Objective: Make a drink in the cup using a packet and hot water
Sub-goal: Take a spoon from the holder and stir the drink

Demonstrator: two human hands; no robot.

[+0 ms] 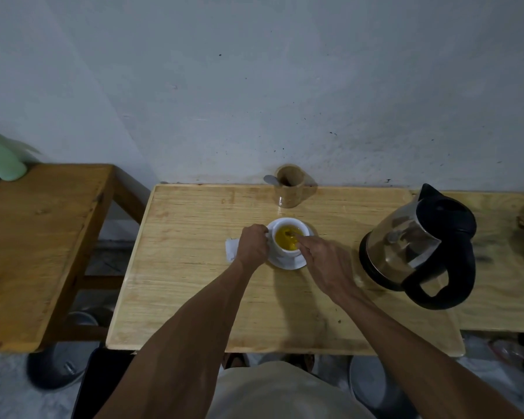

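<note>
White cup sat on its saucer mid-table, full of yellow liquid. Left hand was closed around the cup's handle side. Right hand pinched what looked like a spoon dipped in the drink; the tool itself was blurred. Torn white packet lay just left of the saucer, partly under the left hand. Kettle stood well to the right, wooden holder behind the cup.

Dim, soft overhead light; wide-angle bending and blur toward edges.
</note>
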